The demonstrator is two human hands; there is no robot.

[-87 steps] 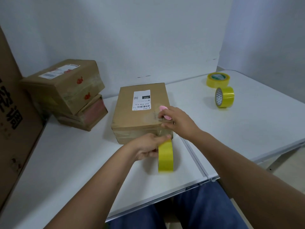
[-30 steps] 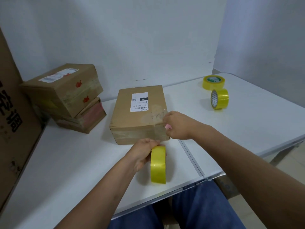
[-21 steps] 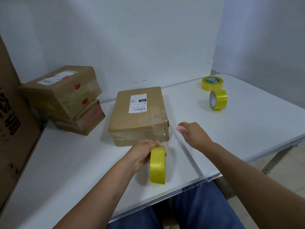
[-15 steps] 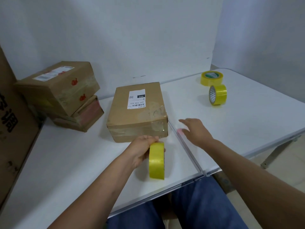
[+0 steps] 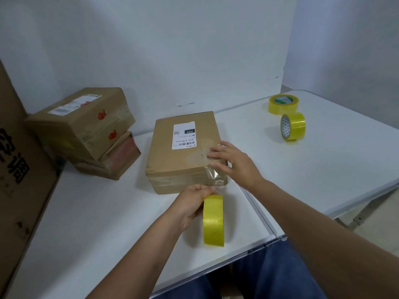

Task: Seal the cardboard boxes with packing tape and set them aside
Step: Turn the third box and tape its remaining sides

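Note:
A brown cardboard box with a white shipping label lies on the white table, in front of me. My left hand grips a yellow tape roll standing on edge just before the box's front face. Clear tape runs from the roll up over the box's near right corner. My right hand lies with straight fingers on that taped corner, pressing it down. The pink cutter seen earlier is out of sight.
Two taped boxes are stacked at the back left beside a tall cardboard sheet. Two more yellow tape rolls sit at the back right. A seam splits the table into two parts.
My right hand left the box, went to the table at the right with the pink cutter, then came back without it onto the taped corner. The left hand stayed on the roll.

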